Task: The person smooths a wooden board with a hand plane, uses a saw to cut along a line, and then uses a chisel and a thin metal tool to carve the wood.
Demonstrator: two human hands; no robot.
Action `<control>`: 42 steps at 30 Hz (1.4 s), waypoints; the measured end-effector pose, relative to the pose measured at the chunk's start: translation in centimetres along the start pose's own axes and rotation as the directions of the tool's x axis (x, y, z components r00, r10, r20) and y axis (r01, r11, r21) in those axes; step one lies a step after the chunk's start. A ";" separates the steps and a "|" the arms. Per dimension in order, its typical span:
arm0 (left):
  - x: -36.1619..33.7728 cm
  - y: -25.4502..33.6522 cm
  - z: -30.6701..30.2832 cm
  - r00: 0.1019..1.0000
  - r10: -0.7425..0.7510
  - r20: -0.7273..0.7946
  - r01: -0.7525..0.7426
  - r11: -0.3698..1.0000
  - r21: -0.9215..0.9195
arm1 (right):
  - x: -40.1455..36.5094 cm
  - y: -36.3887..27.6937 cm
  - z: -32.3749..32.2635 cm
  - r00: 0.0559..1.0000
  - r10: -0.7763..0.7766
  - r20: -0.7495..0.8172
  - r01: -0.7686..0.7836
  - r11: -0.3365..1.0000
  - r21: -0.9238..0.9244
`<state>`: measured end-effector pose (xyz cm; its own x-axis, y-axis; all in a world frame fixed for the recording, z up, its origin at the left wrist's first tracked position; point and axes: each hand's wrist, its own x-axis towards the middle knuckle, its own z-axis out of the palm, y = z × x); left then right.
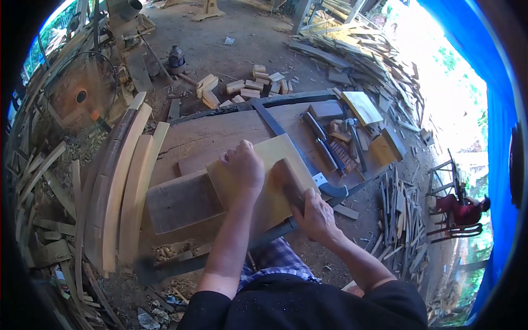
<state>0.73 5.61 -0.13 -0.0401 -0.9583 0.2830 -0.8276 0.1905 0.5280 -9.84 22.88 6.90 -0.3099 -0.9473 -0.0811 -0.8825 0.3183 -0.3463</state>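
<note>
A pale yellow wooden board [269, 153] lies in front of me, tilted across a darker plank [184, 203] on the workbench. My left hand [246, 166] presses on the board at its far edge, fingers curled over that edge and their tips hidden. In my right hand [317, 216] is a brown wooden block [288, 183], gripped at its near end, with its length over the board's right part. Just beyond the board's right edge lies a handsaw [327, 185] with a blue-grey handle.
On the bench's right side are a hammer [356, 140], dark-handled tools [325, 152] and small wood pieces. Long curved boards [127, 187] stand at left. Cut blocks [250, 88] lie on the ground beyond the bench. Scrap wood [396, 206] is piled at right, near a seated person [462, 212].
</note>
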 end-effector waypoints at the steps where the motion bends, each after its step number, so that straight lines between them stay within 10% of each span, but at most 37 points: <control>1: 0.1 -0.1 0.2 1.000 -0.003 0.000 0.003 1.000 0.000 | 1.7 -0.7 0.5 0.999 -0.029 -0.041 0.029 1.000 0.005; 8: 0.0 -0.2 -0.2 0.997 0.013 -0.078 -0.016 0.999 -0.030 | 16.4 -6.6 1.2 0.990 -0.095 -0.104 0.102 0.993 0.060; 17: 0.0 -0.3 -0.5 0.994 -0.060 -0.090 0.036 0.970 -0.242 | -0.1 -0.7 -0.2 0.997 0.016 0.080 -0.014 0.999 -0.032; 24: 0.2 0.5 -2.5 0.990 -0.114 -0.081 0.076 0.923 -0.377 | 17.0 -6.8 1.5 0.984 -0.139 -0.112 0.142 0.990 0.014; 33: 0.2 -0.8 -1.0 0.991 -0.044 -0.123 0.009 0.961 -0.276 | 0.4 -0.9 -0.2 0.997 -0.071 0.039 0.073 0.997 -0.034; 42: 0.4 -0.7 0.0 0.979 -0.170 -0.110 0.107 0.896 -0.430 | 17.2 -7.3 1.8 0.987 -0.140 -0.080 0.141 0.990 0.015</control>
<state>1.28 5.11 -0.33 0.1629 -0.9475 0.2752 -0.5053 0.1595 0.8481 -8.07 4.21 6.32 -0.2109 -0.9765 0.0430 -0.9121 0.1808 -0.3679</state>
